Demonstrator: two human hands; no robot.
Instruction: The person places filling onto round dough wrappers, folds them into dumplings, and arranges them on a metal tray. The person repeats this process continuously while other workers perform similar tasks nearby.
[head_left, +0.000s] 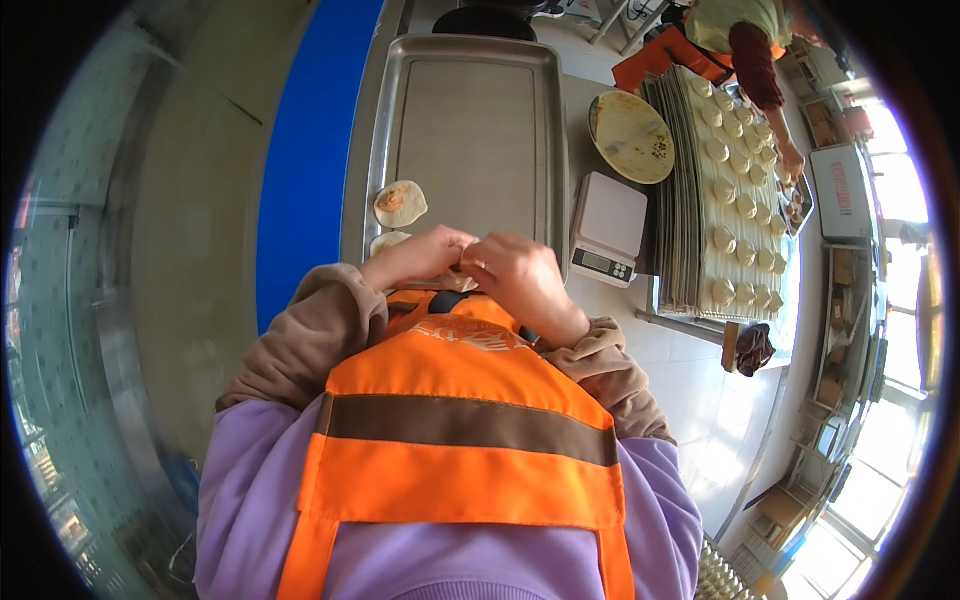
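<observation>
My left hand (431, 253) and my right hand (517, 268) meet at the near end of a metal tray (472, 150), close to my apron. Between them the fingers pinch a piece of filled dough (459, 280), mostly hidden by the hands. A flat round dough wrapper (401, 204) with a patch of brownish filling lies at the tray's left side. Nearer to me, another dough wrapper (389, 243) is partly covered by my left hand and wrist.
Right of the tray stand a digital kitchen scale (613, 217) and a round plate (631, 137) with food residue. Beyond them, stacked trays (679, 225) carry rows of shaped dough pieces (724, 190). A co-worker's hand (791, 161) reaches over their far side. A blue strip (307, 165) runs along the left.
</observation>
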